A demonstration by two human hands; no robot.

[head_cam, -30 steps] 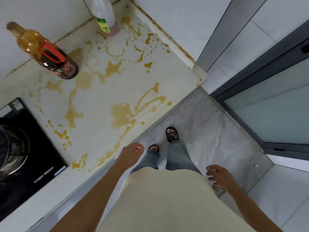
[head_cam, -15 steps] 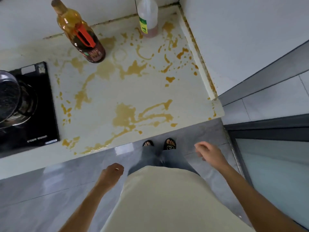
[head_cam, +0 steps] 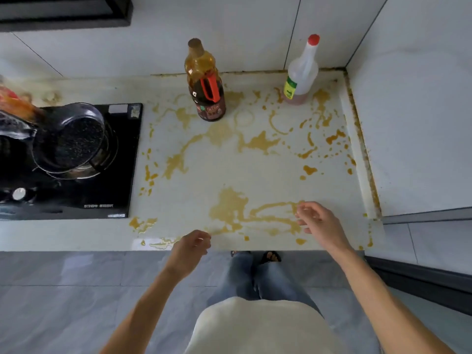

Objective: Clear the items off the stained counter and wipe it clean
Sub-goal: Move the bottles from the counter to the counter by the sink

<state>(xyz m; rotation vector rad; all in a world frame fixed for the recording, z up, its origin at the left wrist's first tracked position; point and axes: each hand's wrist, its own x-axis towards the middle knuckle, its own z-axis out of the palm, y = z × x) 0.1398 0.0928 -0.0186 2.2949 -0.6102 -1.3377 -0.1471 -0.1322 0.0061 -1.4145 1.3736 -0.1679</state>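
Two bottles upright at the back of the stained counter point(head_cam: 255, 175), necks up toward the wall: amber bottle point(head_cam: 205, 83) upper centre, clear bottle point(head_cam: 301, 72) upper right. Pot point(head_cam: 69, 141) on the hob point(head_cam: 107, 190) at left. Left hand point(head_cam: 190, 249) and right hand point(head_cam: 319, 223) loosely curled, empty, now over the front edge; 0.5 s ago both hung lower, over the floor.
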